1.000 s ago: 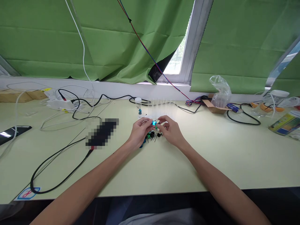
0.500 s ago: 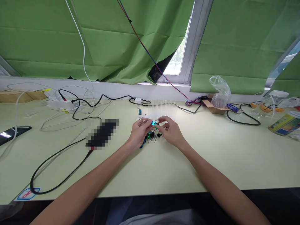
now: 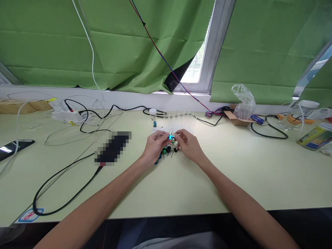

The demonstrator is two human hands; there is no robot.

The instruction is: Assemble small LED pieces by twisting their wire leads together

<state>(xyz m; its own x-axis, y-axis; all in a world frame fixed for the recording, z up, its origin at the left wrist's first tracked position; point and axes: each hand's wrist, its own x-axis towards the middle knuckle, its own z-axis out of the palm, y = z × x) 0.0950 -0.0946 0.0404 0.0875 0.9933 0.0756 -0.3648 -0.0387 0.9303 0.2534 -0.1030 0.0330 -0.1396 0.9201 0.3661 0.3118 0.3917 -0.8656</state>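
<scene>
My left hand point(image 3: 153, 148) pinches a small bright-blue part point(image 3: 170, 137) between thumb and fingertips. From the other side, my right hand point(image 3: 191, 146) brings its closed fingertips up against the part; a tiny dark piece shows there, too small to name. Below both hands lies a loose pile of small electronic-looking components point(image 3: 168, 149), black, green and blue, some with thin metal legs. Part of that pile is hidden by my left hand. Just behind the hands stand a row of clear tubes point(image 3: 180, 119) and a small blue component point(image 3: 155, 123).
A pixelated dark device point(image 3: 114, 147) with a black cable lies to the left, and a phone point(image 3: 18, 147) at the far left. White cables and a power strip point(image 3: 67, 116) sit behind. At the back right are an open cardboard box point(image 3: 240, 121) and a labelled jar point(image 3: 315, 136).
My right fingertips have shifted slightly and drawn together beside the blue part. The left hand stays almost where it was, still pinching.
</scene>
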